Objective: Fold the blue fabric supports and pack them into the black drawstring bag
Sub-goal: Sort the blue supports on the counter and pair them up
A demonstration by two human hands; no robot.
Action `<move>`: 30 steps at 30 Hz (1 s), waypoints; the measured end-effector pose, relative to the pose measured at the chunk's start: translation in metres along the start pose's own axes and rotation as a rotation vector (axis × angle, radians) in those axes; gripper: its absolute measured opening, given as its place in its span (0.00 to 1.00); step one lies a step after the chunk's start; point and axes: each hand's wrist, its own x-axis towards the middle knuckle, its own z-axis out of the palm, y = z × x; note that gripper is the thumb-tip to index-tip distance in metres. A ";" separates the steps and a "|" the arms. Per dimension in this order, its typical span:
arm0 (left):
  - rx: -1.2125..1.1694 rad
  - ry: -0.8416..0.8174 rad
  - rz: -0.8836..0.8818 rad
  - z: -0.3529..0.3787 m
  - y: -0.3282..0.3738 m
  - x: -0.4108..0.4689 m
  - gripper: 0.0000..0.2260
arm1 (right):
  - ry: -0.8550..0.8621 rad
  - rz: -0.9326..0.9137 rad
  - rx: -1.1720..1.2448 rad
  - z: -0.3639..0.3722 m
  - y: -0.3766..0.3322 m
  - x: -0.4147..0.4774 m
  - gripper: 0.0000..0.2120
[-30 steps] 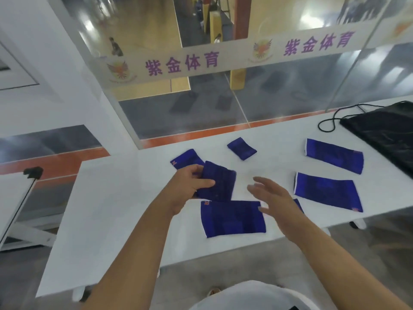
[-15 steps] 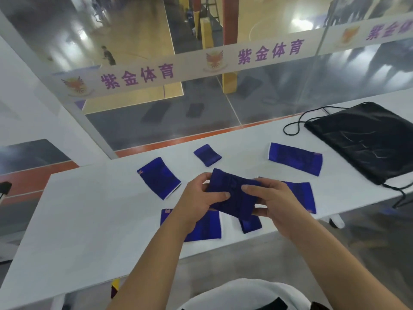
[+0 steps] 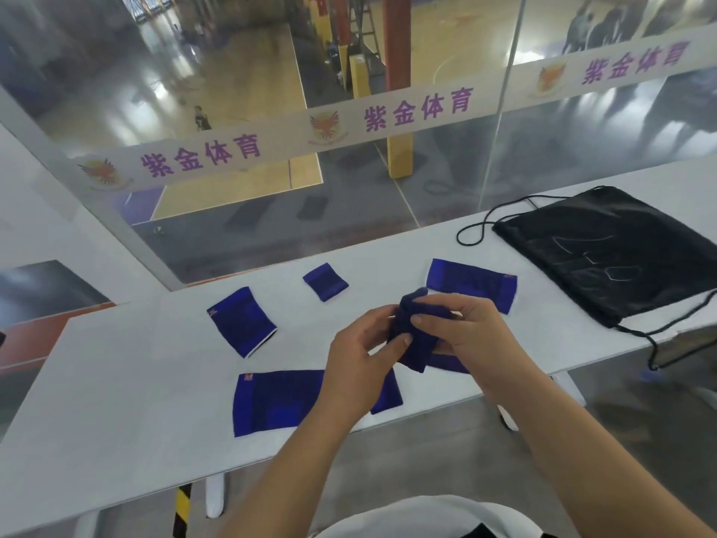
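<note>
Over the smooth white table (image 3: 116, 401), the left hand (image 3: 361, 355) and right hand (image 3: 465, 328) both pinch a bunched, knitted blue fabric support (image 3: 411, 343). A flat rectangular support (image 3: 471, 283) lies just beyond. The limp black drawstring bag (image 3: 620, 258) lies far right.

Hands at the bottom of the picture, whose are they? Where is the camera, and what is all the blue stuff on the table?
There is no machine here. The camera sits on a person's head and looks down, so you see their own two arms reaching forward. The left hand and the right hand both grip one blue fabric support above the white table, bunching it into a fold. Four more lie flat on the table: a small support at the back, a left support, a wide support nearest the person, and a long support behind the hands. A bit more blue peeks out under the right hand. The black drawstring bag lies flat on the right.
</note>
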 end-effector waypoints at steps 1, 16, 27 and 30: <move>-0.045 0.010 -0.029 0.004 0.001 -0.001 0.14 | 0.032 -0.028 -0.046 -0.003 0.001 0.000 0.09; -0.289 0.001 -0.215 -0.021 0.004 0.008 0.14 | -0.122 0.110 -0.091 -0.013 0.013 0.025 0.07; -0.184 -0.025 -0.310 -0.028 -0.063 0.040 0.14 | 0.023 0.242 -0.108 0.016 0.070 0.061 0.10; -0.202 -0.101 -0.421 -0.027 -0.101 0.033 0.19 | 0.013 0.292 -0.219 0.019 0.111 0.063 0.06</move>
